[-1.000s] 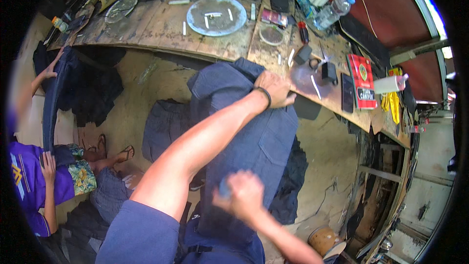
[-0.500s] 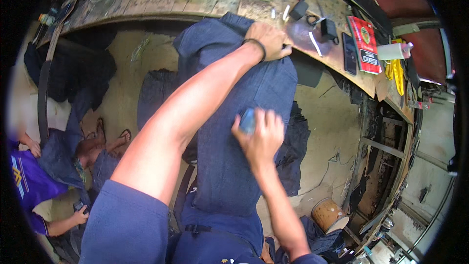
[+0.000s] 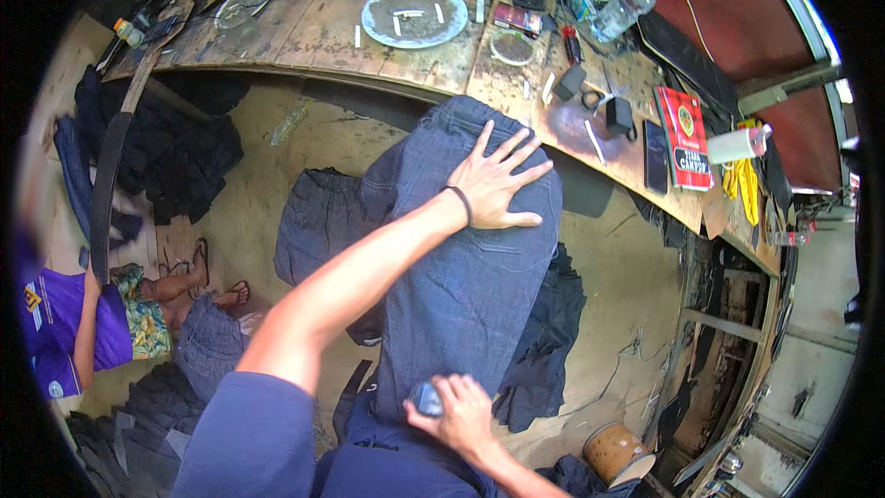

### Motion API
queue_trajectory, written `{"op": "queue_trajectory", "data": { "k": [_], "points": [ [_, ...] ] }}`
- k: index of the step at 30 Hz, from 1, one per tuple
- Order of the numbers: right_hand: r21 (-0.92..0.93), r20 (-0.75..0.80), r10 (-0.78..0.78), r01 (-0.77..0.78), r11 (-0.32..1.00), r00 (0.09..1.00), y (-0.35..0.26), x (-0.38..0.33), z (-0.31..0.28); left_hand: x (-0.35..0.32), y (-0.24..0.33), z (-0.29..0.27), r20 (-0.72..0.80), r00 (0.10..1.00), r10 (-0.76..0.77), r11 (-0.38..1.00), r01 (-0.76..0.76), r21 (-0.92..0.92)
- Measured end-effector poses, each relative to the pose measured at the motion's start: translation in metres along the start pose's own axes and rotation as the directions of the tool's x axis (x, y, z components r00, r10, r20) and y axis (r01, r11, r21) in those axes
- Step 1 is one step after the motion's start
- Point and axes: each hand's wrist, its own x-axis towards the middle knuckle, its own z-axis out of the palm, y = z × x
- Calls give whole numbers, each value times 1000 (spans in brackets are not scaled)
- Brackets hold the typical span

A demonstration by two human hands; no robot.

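Trousers (image 3: 466, 290), matt woven cloth, lightly creased; workbench (image 3: 309, 32), rough, stained wood; bottle (image 3: 627, 11), clear, glossy plastic; smartphone (image 3: 655, 157), smooth-faced.

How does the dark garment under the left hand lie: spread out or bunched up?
Spread out: the garment lies extended lengthwise, and the left hand rests palm-down on it.

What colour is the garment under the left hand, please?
The garment is dark blue, clearest in head view.
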Motion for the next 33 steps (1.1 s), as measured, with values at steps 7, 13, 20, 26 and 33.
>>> {"op": "queue_trajectory", "data": {
  "k": [7,13,20,26,33],
  "points": [
    [-277,-334,-24,-74,958,942,40,180,-31,29,-17,38,-198,973,-117,989,133,66],
    [-55,26,-5,7,998,1000,7,86,-27,33,-8,29,-222,961,-164,984,176,38],
    [-285,-314,53,-147,947,948,58,107,-16,32,-9,27,-196,966,-169,978,190,92],
    [235,-276,536,-484,843,798,19,-67,14,34,-10,27,-237,964,-120,984,147,98],
    [490,355,789,-818,301,502,10,-210,62,0,28,32,-453,891,-11,994,59,93]
  ]
}}
